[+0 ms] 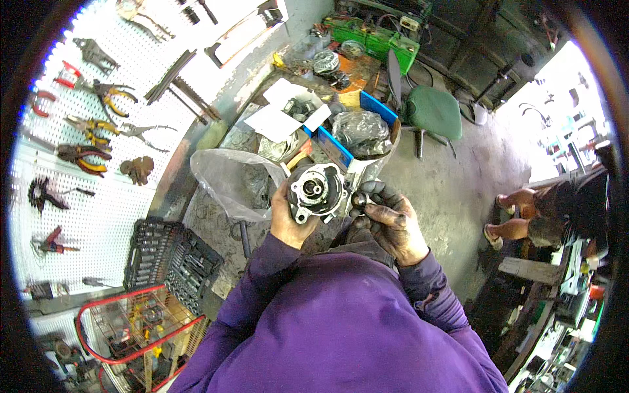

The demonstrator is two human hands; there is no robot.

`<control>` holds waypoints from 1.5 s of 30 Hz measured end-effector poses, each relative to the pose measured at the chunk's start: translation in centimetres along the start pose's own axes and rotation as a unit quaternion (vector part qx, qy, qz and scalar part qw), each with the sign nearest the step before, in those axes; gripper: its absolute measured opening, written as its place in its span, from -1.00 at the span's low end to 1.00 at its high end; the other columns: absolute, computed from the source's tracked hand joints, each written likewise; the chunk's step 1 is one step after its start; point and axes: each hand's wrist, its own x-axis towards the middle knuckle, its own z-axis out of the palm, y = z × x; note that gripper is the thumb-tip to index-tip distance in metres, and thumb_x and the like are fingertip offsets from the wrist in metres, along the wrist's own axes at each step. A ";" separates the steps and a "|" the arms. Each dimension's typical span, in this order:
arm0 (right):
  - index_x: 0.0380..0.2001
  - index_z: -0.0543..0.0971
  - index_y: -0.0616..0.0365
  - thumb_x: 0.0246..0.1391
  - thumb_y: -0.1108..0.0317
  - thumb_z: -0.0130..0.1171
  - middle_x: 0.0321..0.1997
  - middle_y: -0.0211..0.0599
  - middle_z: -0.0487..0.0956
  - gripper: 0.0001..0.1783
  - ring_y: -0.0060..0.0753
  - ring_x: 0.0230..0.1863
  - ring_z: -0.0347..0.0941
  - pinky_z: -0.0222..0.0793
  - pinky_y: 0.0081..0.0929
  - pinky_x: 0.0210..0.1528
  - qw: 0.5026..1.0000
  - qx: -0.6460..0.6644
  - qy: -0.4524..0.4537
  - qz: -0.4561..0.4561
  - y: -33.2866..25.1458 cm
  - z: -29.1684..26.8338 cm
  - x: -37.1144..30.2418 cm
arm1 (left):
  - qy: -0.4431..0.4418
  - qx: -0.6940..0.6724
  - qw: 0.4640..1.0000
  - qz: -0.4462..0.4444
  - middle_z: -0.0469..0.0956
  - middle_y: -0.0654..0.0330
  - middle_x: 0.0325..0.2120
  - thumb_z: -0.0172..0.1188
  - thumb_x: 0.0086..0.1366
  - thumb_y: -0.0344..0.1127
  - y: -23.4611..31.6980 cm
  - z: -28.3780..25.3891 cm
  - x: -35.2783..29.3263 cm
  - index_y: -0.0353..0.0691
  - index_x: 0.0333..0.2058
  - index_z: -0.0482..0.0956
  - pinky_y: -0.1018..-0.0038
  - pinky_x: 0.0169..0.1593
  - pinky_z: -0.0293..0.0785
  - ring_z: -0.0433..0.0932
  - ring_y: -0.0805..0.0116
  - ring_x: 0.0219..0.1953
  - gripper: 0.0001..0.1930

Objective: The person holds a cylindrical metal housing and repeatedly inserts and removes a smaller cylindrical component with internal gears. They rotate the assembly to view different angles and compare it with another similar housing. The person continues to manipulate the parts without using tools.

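My left hand (289,221) is closed around the side of a round cast-metal housing (318,188). The housing's open face is turned up, with a ring-shaped centre and a lug with a hole at its lower edge. Just to its right, my blackened right hand (398,226) pinches a small, dark, round part (360,200) between thumb and fingers. Its exact kind is too small to make out. The two parts are close together but look apart. Beyond my left hand, a clear plastic bag (229,180) lies on the bench.
A blue-edged box (379,105) holds a plastic-wrapped part; a white open carton (278,121) stands beside it. An open socket set (154,255) and a red-railed cart (141,295) are at left, below a pegboard (85,216) of pliers. A green chair (432,112) stands beyond; another person (544,213) is at right.
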 end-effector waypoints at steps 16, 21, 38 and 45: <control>0.19 0.49 0.24 0.26 0.55 0.17 0.05 -0.19 0.66 -0.57 -0.27 -0.01 0.66 0.64 -0.37 -0.01 0.997 -0.013 -0.069 -0.009 -1.2 -0.9 4.4 | 0.050 -0.089 0.993 -0.058 0.73 0.03 -0.05 -0.08 0.51 -0.10 2.3 0.4 0.9 -0.32 0.06 0.62 0.13 0.12 0.68 0.73 0.11 -0.04 -0.55; 0.21 0.46 0.25 0.24 0.57 0.19 0.06 -0.15 0.65 -0.53 -0.26 0.01 0.66 0.65 -0.40 -0.01 0.998 -0.019 -0.053 0.013 -0.6 0.2 5.1 | -0.025 -0.076 0.996 -0.028 0.70 0.03 0.00 -0.17 0.54 -0.21 2.5 -1.0 0.6 -0.32 0.08 0.60 0.13 0.15 0.67 0.72 0.13 0.01 -0.58; 0.15 0.49 0.30 0.23 0.51 0.25 -0.01 -0.22 0.65 -0.58 -0.35 -0.06 0.63 0.60 -0.44 -0.01 0.997 -0.069 -0.020 -0.002 1.2 2.3 4.7 | 0.032 -0.089 0.993 -0.065 0.66 0.11 0.07 -0.19 0.55 -0.24 3.5 -3.4 0.4 -0.24 0.15 0.52 0.15 0.21 0.64 0.68 0.19 0.06 -0.61; 0.11 0.54 0.23 0.13 0.58 0.37 -0.11 -0.41 0.63 -0.54 -0.61 -0.12 0.49 0.47 -0.58 -0.06 0.952 -0.299 -0.017 -0.063 1.2 4.4 4.6 | 0.054 0.143 0.987 0.040 0.69 0.14 0.02 -0.20 0.55 -0.26 3.3 -3.7 -0.1 -0.22 0.13 0.54 0.19 0.12 0.69 0.71 0.25 0.02 -0.62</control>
